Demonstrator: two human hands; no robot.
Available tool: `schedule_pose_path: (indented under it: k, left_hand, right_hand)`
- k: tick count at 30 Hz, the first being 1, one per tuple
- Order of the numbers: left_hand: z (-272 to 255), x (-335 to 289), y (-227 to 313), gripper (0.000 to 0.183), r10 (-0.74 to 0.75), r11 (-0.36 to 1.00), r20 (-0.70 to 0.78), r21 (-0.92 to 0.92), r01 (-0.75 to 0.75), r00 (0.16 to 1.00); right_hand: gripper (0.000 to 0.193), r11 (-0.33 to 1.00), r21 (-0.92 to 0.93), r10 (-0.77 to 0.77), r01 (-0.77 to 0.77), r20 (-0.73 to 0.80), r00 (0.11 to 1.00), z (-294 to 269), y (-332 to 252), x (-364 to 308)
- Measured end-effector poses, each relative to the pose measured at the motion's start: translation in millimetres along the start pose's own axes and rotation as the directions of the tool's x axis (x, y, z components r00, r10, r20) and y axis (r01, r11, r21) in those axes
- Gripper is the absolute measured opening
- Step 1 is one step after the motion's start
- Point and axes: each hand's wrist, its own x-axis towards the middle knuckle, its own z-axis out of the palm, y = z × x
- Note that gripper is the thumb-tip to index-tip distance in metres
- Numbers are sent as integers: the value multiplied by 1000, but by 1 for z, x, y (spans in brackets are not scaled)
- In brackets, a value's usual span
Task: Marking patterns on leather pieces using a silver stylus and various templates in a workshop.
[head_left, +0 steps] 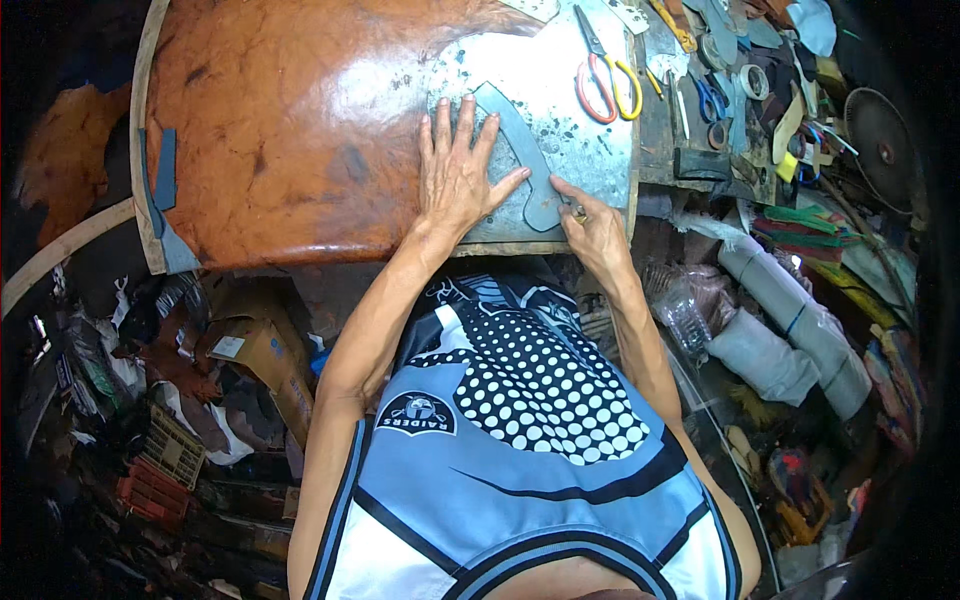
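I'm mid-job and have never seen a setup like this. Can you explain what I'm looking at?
There is no machine here: a person works with two bare hands. The single picture comes from a wide fisheye camera worn on the head, looking down, so straight edges bend near the rim.

The left hand lies spread, mostly over a brown leather-like sheet, its thumb reaching a curved grey piece. That piece lies on a pale speckled surface, as do scissors with one red and one yellow handle loop. The right hand, beside the grey piece, grips a small object, too hidden to name.
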Motion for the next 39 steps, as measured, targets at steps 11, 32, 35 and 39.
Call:
schedule_pose_path:
  k: [11, 32, 35, 39]
  left_hand:
    - [1, 2, 3, 87, -12, 1000, 37, 9, 12, 999]
    - [5, 2, -2, 96, 10, 996, 56, 89, -15, 998]
    - [0, 5, 6, 101, -4, 998, 78, 59, -1, 997]
    - [-7, 14, 15, 108, 4, 992, 123, 124, -20, 992]
  right_hand:
    - [41, 994, -62, 92, -90, 43, 995, -6, -8, 1]
    - [37, 984, -140, -126, 113, -84, 988, 9, 22, -19]
    - [37, 976, -175, -146, 128, -96, 985, 9, 23, -17]
    - [37, 990, -138, -29, 28, -2, 1000, -3, 11, -17]
